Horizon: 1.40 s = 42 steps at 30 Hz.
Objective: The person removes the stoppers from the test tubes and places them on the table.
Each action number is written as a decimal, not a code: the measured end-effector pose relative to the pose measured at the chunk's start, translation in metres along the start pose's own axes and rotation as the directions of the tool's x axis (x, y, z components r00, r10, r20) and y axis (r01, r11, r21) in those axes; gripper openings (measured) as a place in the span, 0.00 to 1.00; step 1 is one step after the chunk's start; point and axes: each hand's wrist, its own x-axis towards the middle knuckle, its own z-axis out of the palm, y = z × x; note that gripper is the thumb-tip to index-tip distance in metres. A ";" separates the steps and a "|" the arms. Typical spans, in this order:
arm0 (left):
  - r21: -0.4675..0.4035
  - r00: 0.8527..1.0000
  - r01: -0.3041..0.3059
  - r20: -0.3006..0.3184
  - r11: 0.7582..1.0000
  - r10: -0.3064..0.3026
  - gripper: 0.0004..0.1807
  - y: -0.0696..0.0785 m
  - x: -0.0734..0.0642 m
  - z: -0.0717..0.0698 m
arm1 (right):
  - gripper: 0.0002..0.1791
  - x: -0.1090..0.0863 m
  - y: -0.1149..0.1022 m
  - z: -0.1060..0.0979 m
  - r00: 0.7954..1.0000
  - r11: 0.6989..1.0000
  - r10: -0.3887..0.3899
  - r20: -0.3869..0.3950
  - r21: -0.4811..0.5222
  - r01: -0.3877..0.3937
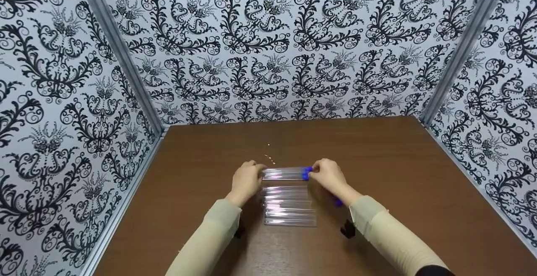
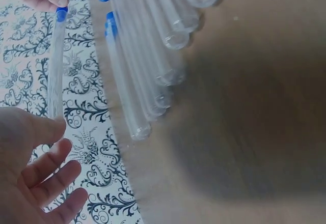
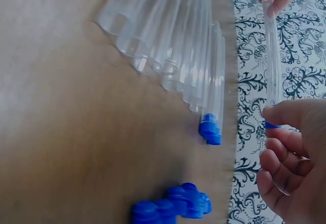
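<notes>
A clear test tube (image 2: 56,66) with a blue cap (image 3: 271,125) is held level above the table between both hands. My left hand (image 1: 246,178) pinches its bare end between thumb and forefinger, the other fingers loosely bent. At the other end, my right hand (image 1: 329,175) grips the cap with thumb and forefinger, partly hiding it. Below and nearer to me, uncapped tubes (image 1: 289,207) lie side by side in a row. Capped tubes (image 2: 125,81) lie at the far end of that row, their blue caps (image 3: 209,127) to the right.
Several loose blue caps (image 3: 188,198) lie on the brown table (image 1: 201,150), right of the tubes and partly under my right forearm. Small pale bits (image 1: 269,157) are scattered beyond the hands. Patterned walls (image 1: 268,58) enclose the table at the back and sides.
</notes>
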 end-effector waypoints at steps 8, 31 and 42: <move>0.014 1.000 -0.027 -0.005 1.000 0.027 0.10 0.003 0.000 -0.003 | 0.11 0.005 0.005 -0.010 0.998 0.996 -0.057 -0.013 -0.076 0.056; 0.323 0.965 -0.213 -0.081 0.922 0.251 0.22 0.014 0.003 -0.004 | 0.12 0.007 0.002 -0.017 0.976 0.970 -0.149 0.162 -0.166 0.176; 0.438 0.935 -0.237 -0.139 0.867 0.326 0.12 0.018 0.010 -0.004 | 0.10 0.006 -0.003 -0.022 0.980 0.973 -0.160 0.118 -0.150 0.177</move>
